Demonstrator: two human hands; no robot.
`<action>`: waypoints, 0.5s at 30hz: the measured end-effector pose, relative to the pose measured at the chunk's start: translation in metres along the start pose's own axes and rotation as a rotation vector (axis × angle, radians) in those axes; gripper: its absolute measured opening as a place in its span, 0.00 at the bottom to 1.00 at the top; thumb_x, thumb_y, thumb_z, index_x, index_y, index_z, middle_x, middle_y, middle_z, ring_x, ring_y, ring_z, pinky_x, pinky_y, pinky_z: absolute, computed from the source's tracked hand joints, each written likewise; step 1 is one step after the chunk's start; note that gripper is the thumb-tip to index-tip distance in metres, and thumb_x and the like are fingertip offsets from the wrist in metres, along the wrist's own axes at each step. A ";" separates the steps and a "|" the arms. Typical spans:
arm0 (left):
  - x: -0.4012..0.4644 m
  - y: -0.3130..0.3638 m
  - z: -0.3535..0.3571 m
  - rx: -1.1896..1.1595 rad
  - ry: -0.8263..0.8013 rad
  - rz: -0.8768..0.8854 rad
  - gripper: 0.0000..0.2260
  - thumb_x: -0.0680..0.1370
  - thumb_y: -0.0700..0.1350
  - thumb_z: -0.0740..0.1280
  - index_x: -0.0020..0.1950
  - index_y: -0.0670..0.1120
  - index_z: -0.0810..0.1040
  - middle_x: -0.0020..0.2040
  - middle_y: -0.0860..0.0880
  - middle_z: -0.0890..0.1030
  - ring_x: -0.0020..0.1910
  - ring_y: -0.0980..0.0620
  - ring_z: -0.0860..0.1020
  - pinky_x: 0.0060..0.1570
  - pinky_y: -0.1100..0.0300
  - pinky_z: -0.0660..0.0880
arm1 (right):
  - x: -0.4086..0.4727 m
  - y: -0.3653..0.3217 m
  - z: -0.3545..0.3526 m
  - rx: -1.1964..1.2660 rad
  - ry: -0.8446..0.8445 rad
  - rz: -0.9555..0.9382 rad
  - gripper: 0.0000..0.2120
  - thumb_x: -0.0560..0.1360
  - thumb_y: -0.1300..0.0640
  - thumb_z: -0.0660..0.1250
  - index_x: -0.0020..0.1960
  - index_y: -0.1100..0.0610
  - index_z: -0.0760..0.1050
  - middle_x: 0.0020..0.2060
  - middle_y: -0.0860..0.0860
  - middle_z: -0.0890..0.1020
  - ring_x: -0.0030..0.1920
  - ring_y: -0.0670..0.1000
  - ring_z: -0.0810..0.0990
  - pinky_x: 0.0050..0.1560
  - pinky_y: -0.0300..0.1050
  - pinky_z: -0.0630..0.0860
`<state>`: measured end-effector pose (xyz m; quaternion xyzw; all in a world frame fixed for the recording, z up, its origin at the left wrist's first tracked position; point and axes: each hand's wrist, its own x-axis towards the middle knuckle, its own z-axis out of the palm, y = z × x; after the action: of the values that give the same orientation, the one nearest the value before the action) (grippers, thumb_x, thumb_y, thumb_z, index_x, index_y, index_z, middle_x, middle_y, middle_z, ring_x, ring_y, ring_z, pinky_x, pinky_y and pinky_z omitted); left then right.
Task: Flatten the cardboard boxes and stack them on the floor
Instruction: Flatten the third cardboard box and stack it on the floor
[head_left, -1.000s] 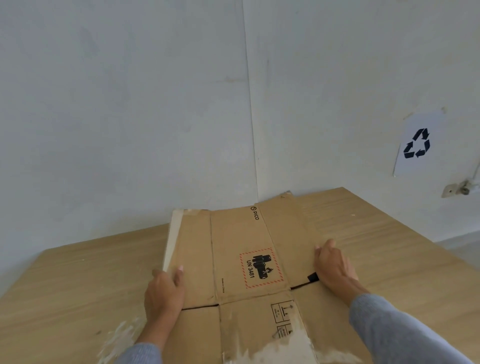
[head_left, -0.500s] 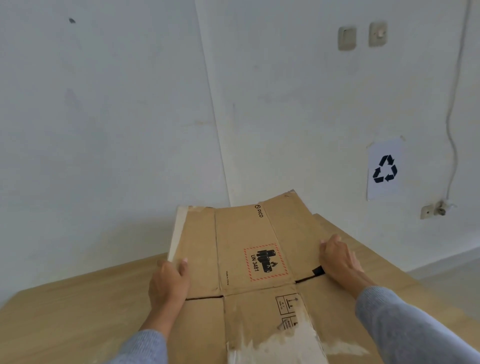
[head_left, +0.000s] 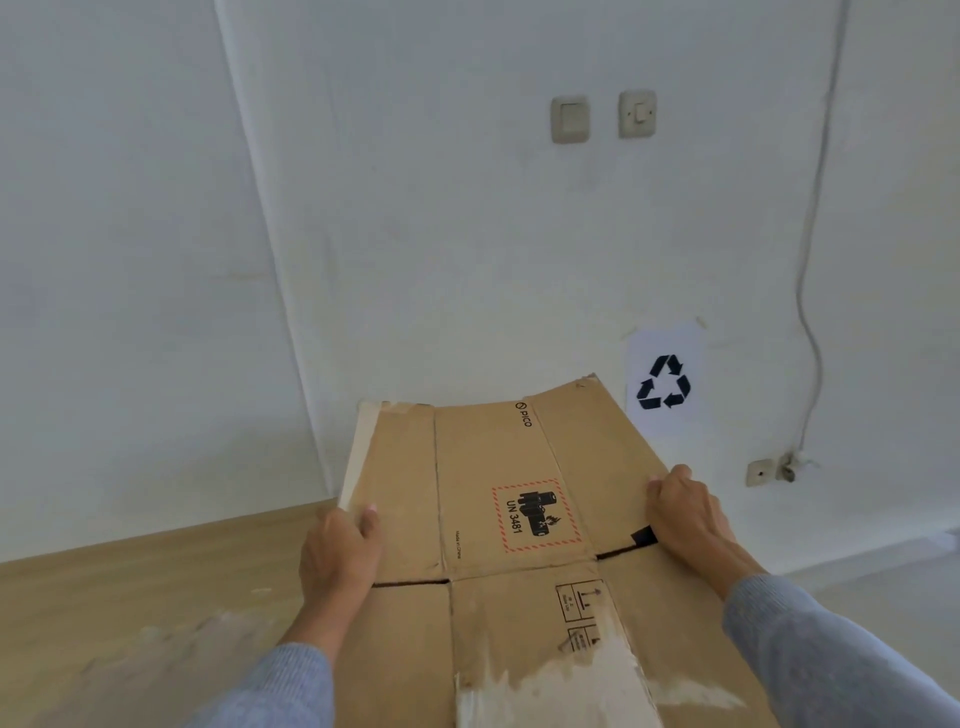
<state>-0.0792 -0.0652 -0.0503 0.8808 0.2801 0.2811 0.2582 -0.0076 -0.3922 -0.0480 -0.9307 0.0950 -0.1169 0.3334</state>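
Observation:
A flattened brown cardboard box with a red-bordered UN 3481 label and a PICO mark is held up off the wooden table, its far end raised toward the wall. My left hand grips its left edge, thumb on top. My right hand grips the right edge near a strip of black tape. White torn tape patches show on the near part of the box.
The wall corner is behind the box. A paper recycling sign is stuck low on the right wall, with two wall switches above it and a cable and socket to the right. Floor shows at the right edge.
Both hands have lifted the flattened box off the table and swung it to the right. My view has risen and turned toward the right wall and the recycling sign.

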 end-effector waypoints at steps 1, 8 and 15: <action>-0.003 0.013 0.009 -0.005 0.001 -0.009 0.20 0.77 0.53 0.61 0.49 0.35 0.75 0.48 0.35 0.80 0.47 0.36 0.78 0.43 0.50 0.77 | 0.009 0.010 -0.005 0.001 0.005 0.003 0.12 0.80 0.53 0.48 0.48 0.61 0.64 0.41 0.56 0.73 0.41 0.58 0.73 0.40 0.49 0.68; -0.007 0.085 0.085 -0.025 -0.030 -0.001 0.19 0.77 0.52 0.62 0.52 0.34 0.73 0.50 0.34 0.79 0.50 0.34 0.78 0.45 0.49 0.75 | 0.084 0.074 -0.020 0.002 0.031 0.042 0.13 0.80 0.52 0.49 0.51 0.61 0.65 0.43 0.57 0.73 0.43 0.59 0.73 0.43 0.50 0.69; -0.024 0.144 0.153 0.002 -0.042 0.004 0.18 0.76 0.50 0.63 0.52 0.34 0.71 0.51 0.33 0.79 0.51 0.34 0.78 0.45 0.48 0.75 | 0.153 0.140 -0.023 0.017 0.021 0.028 0.14 0.80 0.51 0.50 0.50 0.61 0.65 0.45 0.59 0.76 0.43 0.59 0.75 0.43 0.51 0.71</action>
<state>0.0524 -0.2279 -0.0786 0.8874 0.2730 0.2627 0.2625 0.1181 -0.5509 -0.0974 -0.9252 0.1105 -0.1227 0.3416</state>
